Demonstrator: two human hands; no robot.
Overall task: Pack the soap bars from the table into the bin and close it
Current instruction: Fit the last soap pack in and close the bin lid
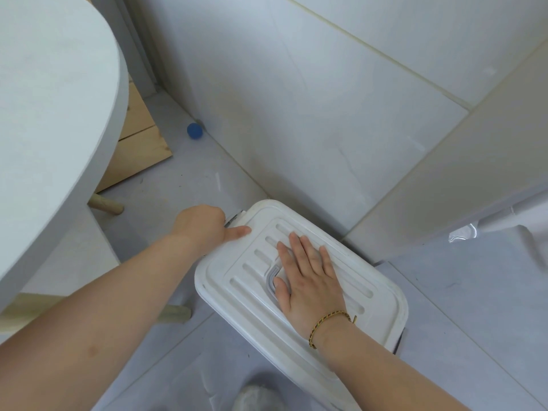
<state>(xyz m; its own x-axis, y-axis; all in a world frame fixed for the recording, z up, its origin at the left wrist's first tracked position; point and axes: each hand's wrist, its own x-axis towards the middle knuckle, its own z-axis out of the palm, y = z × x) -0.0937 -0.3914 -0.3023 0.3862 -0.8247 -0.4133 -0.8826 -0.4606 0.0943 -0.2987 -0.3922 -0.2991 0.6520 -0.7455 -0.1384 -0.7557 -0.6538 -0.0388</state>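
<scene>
On the floor beside the table (53,114), the bin (299,363) sat with its lid (370,295) on; right hand (308,280) lay spread flat on it; left hand (204,223) curled at its far end, probably latching; no soap visible; task nearly complete.

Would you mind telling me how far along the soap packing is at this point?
No soap bars show, and the lid sits on the bin. The right hand lies flat on it, while the left hand works at its far corner. Whether the lid is fully latched cannot be told.
</scene>
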